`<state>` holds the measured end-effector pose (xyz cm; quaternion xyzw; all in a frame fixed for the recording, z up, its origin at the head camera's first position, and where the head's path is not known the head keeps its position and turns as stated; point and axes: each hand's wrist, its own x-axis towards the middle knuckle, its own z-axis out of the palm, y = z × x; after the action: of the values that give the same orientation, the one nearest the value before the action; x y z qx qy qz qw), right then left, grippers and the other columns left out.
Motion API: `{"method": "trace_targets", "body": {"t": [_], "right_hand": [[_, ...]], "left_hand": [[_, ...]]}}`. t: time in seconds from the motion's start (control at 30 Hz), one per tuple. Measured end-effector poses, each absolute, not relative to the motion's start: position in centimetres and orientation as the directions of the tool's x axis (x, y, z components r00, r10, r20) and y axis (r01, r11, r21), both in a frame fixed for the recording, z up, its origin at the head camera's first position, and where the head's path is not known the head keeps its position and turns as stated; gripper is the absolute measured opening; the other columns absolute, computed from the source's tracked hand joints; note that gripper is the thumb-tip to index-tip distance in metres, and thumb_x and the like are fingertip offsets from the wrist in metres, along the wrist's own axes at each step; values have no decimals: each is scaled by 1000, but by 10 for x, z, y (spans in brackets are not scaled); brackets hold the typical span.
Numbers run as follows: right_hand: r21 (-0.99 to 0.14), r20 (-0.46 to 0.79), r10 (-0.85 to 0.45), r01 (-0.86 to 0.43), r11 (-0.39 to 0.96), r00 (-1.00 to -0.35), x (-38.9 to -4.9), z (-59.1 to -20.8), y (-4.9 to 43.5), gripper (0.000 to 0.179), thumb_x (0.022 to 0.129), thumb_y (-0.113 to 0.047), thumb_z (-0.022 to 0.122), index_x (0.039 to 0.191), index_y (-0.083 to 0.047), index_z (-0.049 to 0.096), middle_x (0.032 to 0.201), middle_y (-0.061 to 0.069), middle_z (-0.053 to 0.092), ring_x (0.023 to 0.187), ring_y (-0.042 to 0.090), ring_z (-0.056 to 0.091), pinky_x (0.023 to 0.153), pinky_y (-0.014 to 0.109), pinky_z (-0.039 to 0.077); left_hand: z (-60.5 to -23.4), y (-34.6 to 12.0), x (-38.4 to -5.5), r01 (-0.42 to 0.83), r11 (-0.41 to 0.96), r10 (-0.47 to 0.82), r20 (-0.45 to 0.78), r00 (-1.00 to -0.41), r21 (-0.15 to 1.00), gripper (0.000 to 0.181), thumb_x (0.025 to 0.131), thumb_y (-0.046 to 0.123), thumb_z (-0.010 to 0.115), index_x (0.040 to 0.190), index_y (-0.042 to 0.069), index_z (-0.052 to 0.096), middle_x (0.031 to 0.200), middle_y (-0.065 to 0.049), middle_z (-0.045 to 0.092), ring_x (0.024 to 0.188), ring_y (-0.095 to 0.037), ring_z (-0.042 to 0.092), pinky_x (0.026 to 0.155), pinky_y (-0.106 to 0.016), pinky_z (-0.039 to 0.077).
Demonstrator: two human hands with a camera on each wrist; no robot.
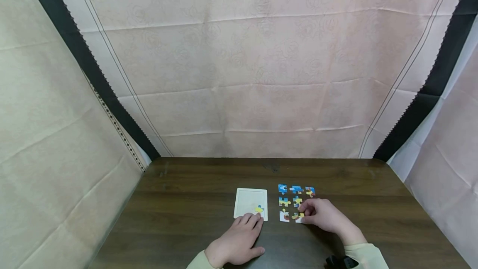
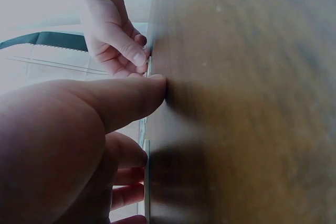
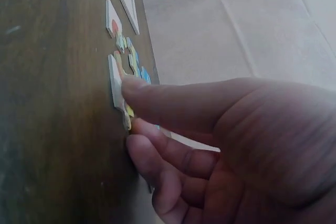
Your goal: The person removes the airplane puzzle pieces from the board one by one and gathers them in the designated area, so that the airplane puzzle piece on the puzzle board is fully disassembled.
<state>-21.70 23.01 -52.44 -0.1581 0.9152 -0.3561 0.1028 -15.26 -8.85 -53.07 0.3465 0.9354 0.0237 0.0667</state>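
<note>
A white puzzle tray (image 1: 247, 199) lies on the table with a small yellow and blue puzzle piece (image 1: 259, 209) in its lower right corner. My left hand (image 1: 238, 240) lies spread, palm down, its fingertips on the tray's near edge and its thumb pointing right along the tabletop. To the right, my right hand (image 1: 324, 216) pinches a puzzle piece (image 3: 116, 85) with a white edge at the near side of the loose pieces. In the right wrist view its thumb presses on that piece while the curled fingers meet its end. Part of the piece is hidden behind the thumb.
Several loose puzzle pieces lie in rows right of the tray, among them a blue one (image 1: 282, 189), a yellow and blue one (image 1: 284, 201) and a white and brown one (image 1: 284, 216). The dark wooden table (image 1: 179, 215) ends at a pale cloth backdrop (image 1: 269, 74).
</note>
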Motion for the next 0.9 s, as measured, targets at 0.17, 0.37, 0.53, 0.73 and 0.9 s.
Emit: {"method": "trace_targets", "body": {"t": [0.17,0.37,0.53,0.73,0.9], "right_hand": [[-666,-104,-332,-182,724,-938,-216,-523,226,24,81,-8,93,97,-10,74,84,-2,64,79,17,57,72,34,50],[-648,-124,-293,-147,747,-948,-215,-521,222,24,80,-7,93,94,-10,74,82,-2,63,77,17,56,71,35,49],[-640,-136,-267,-121,759,-954,-215,-521,221,25,79,-6,94,93,-11,73,81,-2,62,77,17,56,72,36,48],[-641,-130,-268,-125,758,-955,-215,-521,221,25,79,-6,94,93,-10,73,82,-1,62,77,17,56,72,36,49],[-646,-121,-272,-132,752,-955,-214,-520,221,25,79,-6,94,93,-10,73,81,-1,62,77,17,55,72,37,49]], "left_hand": [[-531,-88,-152,647,758,653,-104,-750,86,78,105,59,58,163,8,45,165,-2,39,147,-21,37,115,-43,40],[-531,-89,-152,648,757,654,-104,-749,90,77,105,58,59,162,7,45,165,-2,39,147,-21,37,115,-43,40],[-530,-88,-153,646,758,653,-106,-750,93,77,105,58,59,163,8,45,165,-2,39,147,-21,36,115,-43,40],[-531,-89,-152,652,754,657,-96,-748,83,78,105,58,59,162,7,45,165,-2,39,147,-21,37,115,-43,40],[-532,-89,-153,655,751,660,-95,-745,76,78,106,59,58,163,7,45,165,-2,39,147,-21,37,115,-43,40]]}}
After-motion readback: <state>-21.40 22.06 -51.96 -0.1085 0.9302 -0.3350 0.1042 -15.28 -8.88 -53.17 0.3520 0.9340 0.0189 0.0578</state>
